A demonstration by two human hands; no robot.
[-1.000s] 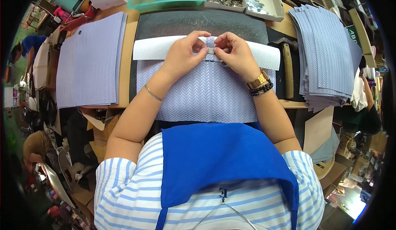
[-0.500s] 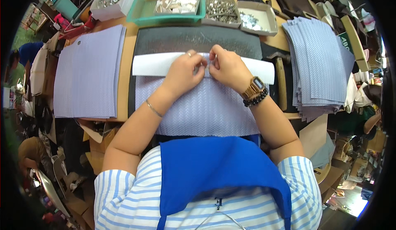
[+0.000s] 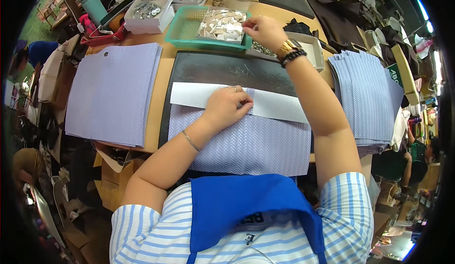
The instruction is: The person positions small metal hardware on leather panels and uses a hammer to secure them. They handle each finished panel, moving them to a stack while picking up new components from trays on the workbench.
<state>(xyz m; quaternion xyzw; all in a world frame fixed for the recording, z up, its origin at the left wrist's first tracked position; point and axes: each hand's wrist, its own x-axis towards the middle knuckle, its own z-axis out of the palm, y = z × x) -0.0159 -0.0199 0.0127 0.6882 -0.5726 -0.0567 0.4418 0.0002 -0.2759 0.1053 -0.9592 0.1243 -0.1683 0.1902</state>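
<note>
A lavender sheet with a woven, herringbone texture (image 3: 246, 145) lies in front of me, its white-backed far edge (image 3: 279, 105) folded over toward me. My left hand (image 3: 227, 105) rests on that fold, thumb and fingers closed at the short lavender strip (image 3: 250, 100) in its middle. My right hand (image 3: 268, 32) is raised at the right end of the green plastic basket (image 3: 182, 43), beside a tray of small whitish pieces (image 3: 222, 24). Its fingers are curled together; whatever they hold cannot be made out. Below the sheet is a dark work board (image 3: 204, 67).
Stacks of lavender sheets lie at left (image 3: 111, 95) and right (image 3: 365, 100). Beyond the board stand a white box of metal parts (image 3: 149, 13), a carton of small metal parts (image 3: 260, 50), partly hidden, and an open shallow carton (image 3: 315, 53). Other people work at both sides.
My right hand has left the fold and moved forward to the basket's right end. My left hand stays at the fold. The whole view has shifted, and the sheet now appears slightly tilted.
</note>
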